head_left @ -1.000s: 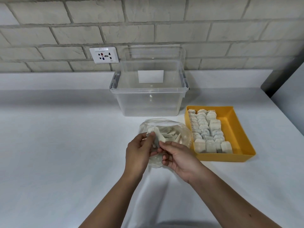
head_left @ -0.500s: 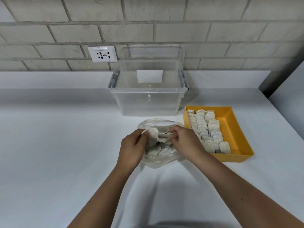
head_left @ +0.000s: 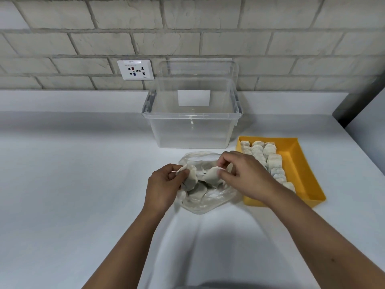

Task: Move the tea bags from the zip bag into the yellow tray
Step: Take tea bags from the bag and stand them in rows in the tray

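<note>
1. The zip bag (head_left: 206, 202) is lying on the white counter (head_left: 73, 184), just left of the yellow tray (head_left: 302, 163). Its open mouth is facing the wall, and loose tea bags (head_left: 196, 189) are sitting heaped inside it.
2. The yellow tray is holding rows of tea bags (head_left: 273, 163) along its left half, running from its far wall toward its near wall. The right half is showing its yellow floor.
3. A clear plastic bin (head_left: 191, 130) is standing behind the zip bag, with a white label showing on its far wall.
4. The left hand (head_left: 164, 184) is pinching the upper corner of one tea bag (head_left: 190, 174) over the bag's mouth. Its long axis is slanting down toward the heap.
5. The right hand (head_left: 248, 176) is pinching the right end of a second tea bag (head_left: 212, 175), which is slanting down to the left. The two tea bags are meeting near the middle; whether they are joined I cannot tell.
6. The tea bags are appearing as pale, off-white paper sachets, crumpled, with greyish contents showing through.
</note>
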